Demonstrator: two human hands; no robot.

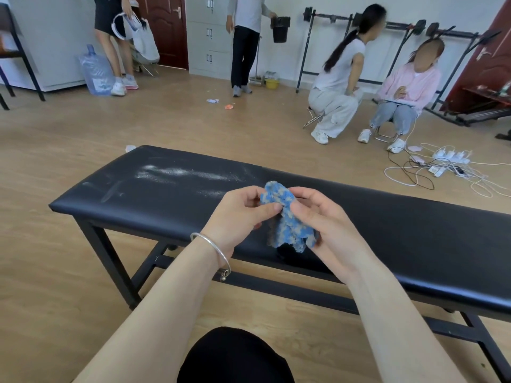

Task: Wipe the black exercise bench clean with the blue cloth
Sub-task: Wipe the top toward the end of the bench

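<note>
Wood-floor gym. Bench (387, 230) spans before me, white dust (177, 172) on its left half, unwiped. Cloth (287, 225) is held above the near edge; left hand (237, 217) and right hand (329, 222) both pinch it, probably bunching a wiping pad.

We see water jug (95, 70) at floor's (166, 120) far-left edge | yellow basin (272, 83) at its far edge | power strip (452, 157) near its right edge

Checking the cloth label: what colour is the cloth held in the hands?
The cloth is blue mottled with pale beige, head view.
</note>
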